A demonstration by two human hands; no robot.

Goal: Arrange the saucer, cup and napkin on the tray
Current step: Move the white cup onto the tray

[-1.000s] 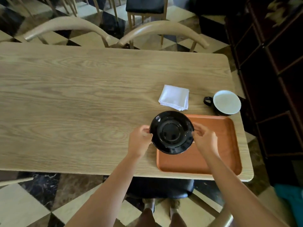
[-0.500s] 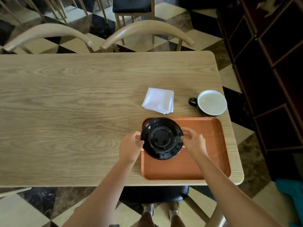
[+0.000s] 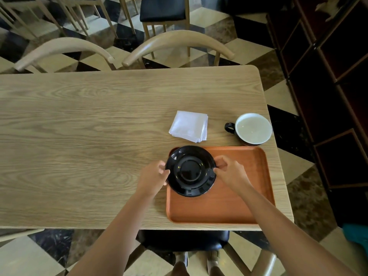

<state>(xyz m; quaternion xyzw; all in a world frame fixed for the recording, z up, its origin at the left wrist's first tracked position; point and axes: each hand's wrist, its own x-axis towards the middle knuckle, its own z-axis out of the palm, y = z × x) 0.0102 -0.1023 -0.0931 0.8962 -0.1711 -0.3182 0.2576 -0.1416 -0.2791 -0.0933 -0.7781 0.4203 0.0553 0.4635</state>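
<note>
A glossy black saucer (image 3: pixel 190 171) sits over the far left corner of the orange tray (image 3: pixel 239 196), its left rim overhanging the tray's edge. My left hand (image 3: pixel 153 179) pinches the saucer's left rim and my right hand (image 3: pixel 229 173) pinches its right rim. A folded white napkin (image 3: pixel 189 126) lies on the table just beyond the tray. A black cup (image 3: pixel 251 128) with a white inside stands at the table's right edge, its handle pointing left.
The wooden table (image 3: pixel 89 146) ends close to the tray on the right and near sides. Two curved chair backs (image 3: pixel 177 41) line the far edge. A dark shelf unit (image 3: pixel 328 86) stands to the right. A black chair seat (image 3: pixel 183 241) is below me.
Both hands have carried the saucer a little farther onto the tray's far left corner and lower. The head camera has shifted, so the table sits differently in view.
</note>
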